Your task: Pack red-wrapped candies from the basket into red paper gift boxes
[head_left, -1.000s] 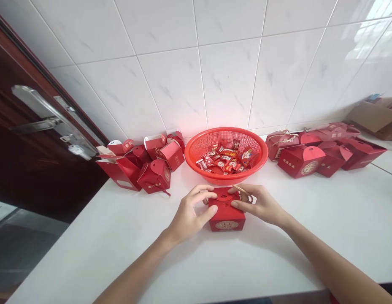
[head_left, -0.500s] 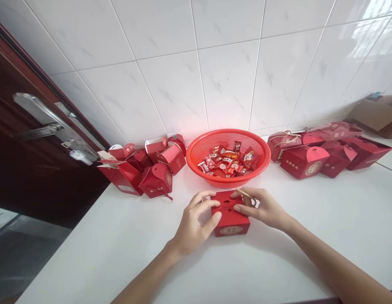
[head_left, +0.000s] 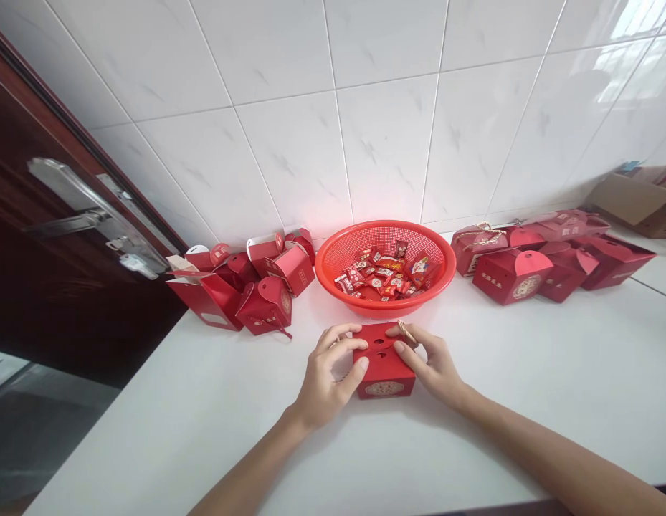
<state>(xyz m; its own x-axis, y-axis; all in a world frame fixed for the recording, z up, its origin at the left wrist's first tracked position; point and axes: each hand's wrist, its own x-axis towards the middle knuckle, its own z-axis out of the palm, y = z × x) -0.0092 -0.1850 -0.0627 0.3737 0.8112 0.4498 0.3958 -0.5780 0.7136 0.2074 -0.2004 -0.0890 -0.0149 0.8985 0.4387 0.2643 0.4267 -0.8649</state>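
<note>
A small red cardboard gift box (head_left: 386,371) with a round pale emblem on its front stands on the white table. Its two top flaps lie folded inward, each with a small dark hole near the middle. My left hand (head_left: 328,376) grips the box's left side, fingers on the top and thumb at the front corner. On the right, my right hand (head_left: 434,360) holds the upper edge, index finger and thumb resting on the flaps. A twisted gold cord (head_left: 406,332) loops up by the right fingers; its lower part is hidden.
Behind the box sits a red plastic basket (head_left: 383,311) of wrapped candies (head_left: 385,275). Several red boxes (head_left: 264,308) cluster at the left, and more red boxes (head_left: 512,278) stand at the right. A cardboard carton (head_left: 631,204) is farther right; a door handle (head_left: 90,218) is at left.
The view has shifted slightly, so the box and the right-hand boxes appear a little farther left. My right hand has closed in against the box's right side. The flaps look the same.
</note>
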